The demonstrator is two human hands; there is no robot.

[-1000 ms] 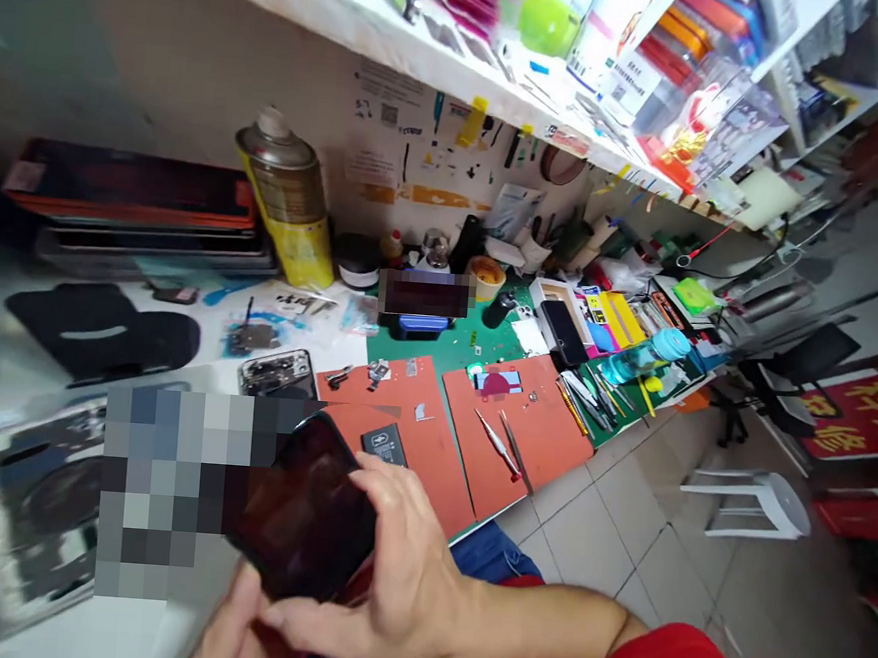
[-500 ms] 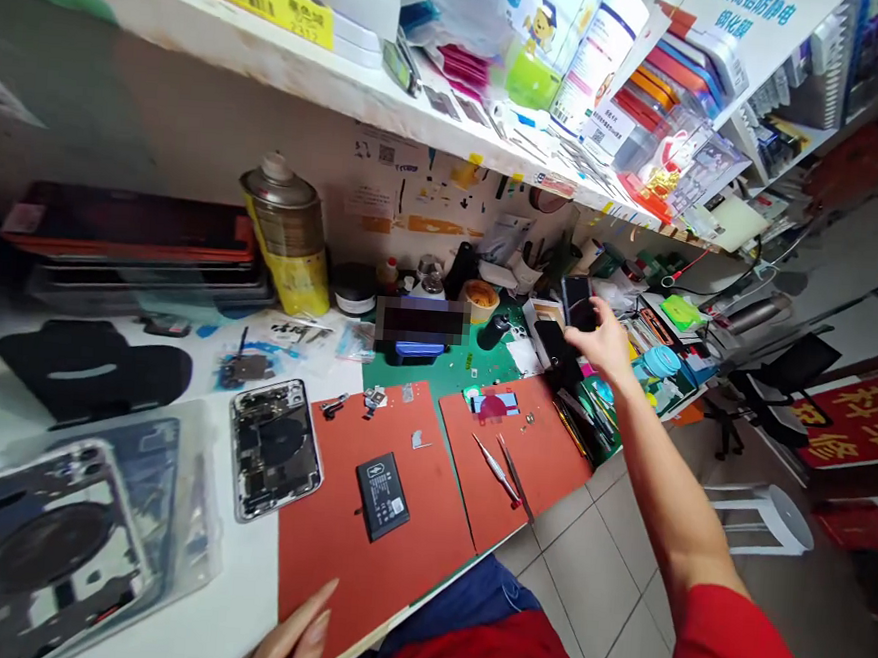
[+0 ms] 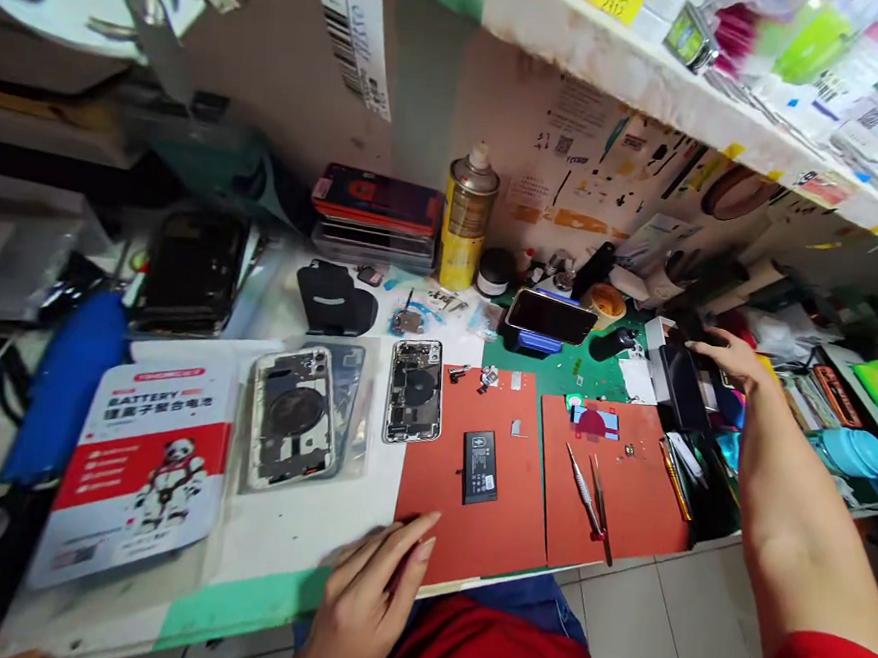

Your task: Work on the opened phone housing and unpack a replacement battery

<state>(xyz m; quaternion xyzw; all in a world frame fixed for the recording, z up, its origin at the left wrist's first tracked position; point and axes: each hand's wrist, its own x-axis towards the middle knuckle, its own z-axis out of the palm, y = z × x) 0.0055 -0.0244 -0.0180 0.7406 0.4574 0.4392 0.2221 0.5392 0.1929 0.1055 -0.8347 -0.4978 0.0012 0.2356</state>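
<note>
My left hand (image 3: 371, 595) lies at the front edge of the bench with fingers stretched out, holding nothing. Before it, on the red mat (image 3: 454, 551), is a black phone battery (image 3: 480, 467). An opened phone (image 3: 414, 392) with bare inner parts rests just left of the mat. My right hand (image 3: 738, 360) reaches to the far right, its fingers closed on the edge of a dark phone (image 3: 689, 329), whose outline is blurred. Below that hand a black phone (image 3: 680, 381) sits by a white box. Tweezers (image 3: 599, 496) and a silver pen-like tool (image 3: 584, 488) lie on the right mat.
A battery package (image 3: 148, 459) and a phone back housing (image 3: 293, 419) occupy the left side. Behind stand a yellow spray can (image 3: 468, 221) and a phone on a blue stand (image 3: 551, 317). A loaded shelf (image 3: 651, 93) overhangs the bench. Small parts (image 3: 488, 378) dot the mat's back.
The view has swung left, showing the battery package and more bench. My left hand has come further into view. The phone in my right hand was upright and plainer to see; now it is lower and darker.
</note>
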